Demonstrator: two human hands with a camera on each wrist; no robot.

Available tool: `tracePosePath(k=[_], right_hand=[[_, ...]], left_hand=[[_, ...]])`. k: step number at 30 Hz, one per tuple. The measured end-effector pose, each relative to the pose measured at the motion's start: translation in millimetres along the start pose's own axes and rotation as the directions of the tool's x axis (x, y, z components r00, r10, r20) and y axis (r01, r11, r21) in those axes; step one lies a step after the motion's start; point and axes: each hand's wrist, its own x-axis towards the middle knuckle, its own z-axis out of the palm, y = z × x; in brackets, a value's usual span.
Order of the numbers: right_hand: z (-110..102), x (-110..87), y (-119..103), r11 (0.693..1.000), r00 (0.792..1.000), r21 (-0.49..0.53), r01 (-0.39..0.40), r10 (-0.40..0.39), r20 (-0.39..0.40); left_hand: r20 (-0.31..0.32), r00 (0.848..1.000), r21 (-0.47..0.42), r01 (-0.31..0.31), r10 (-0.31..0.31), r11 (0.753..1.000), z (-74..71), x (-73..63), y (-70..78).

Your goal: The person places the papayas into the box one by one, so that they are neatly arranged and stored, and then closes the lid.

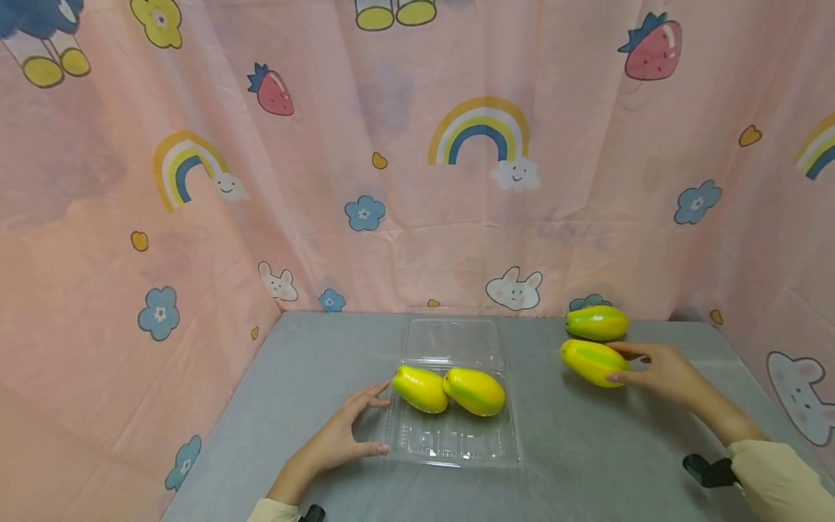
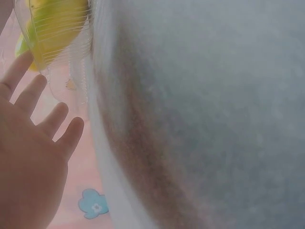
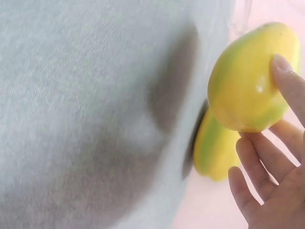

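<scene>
My right hand (image 1: 662, 371) pinches a yellow-green papaya (image 1: 592, 362) by its right end, thumb on one side and fingers on the other. In the right wrist view this papaya (image 3: 252, 78) hangs above the table, its shadow apart from it. Behind it lies another papaya (image 1: 596, 322). My left hand (image 1: 339, 431), fingers spread, is at the left edge of a clear plastic clamshell box (image 1: 450, 453). Two papayas lie side by side in the box's base, a left one (image 1: 420, 389) and a right one (image 1: 475, 392). The left wrist view shows the fingertips near the box's ribbed wall (image 2: 78, 33).
The box's lid (image 1: 453, 341) is folded back, flat toward the rear of the grey table (image 1: 313, 362). A pink printed curtain (image 1: 404, 261) hangs behind the table and along both sides.
</scene>
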Motion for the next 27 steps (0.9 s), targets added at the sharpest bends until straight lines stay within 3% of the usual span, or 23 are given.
tracePosePath(k=[18, 27], right_hand=[[6, -1.1, -29, 0.999, 0.999, 0.013, 0.037, -0.037, -0.001], [7, -5.0, -44, 0.995, 0.995, 0.018, 0.094, -0.093, -0.044]], left_hand=[[0.0, 1.0, 0.004, -0.013, 0.013, 1.0, -0.9, -0.5, 1.5], [0.004, 1.0, 0.006, -0.012, 0.012, 1.0, -1.4, -0.9, 2.8]])
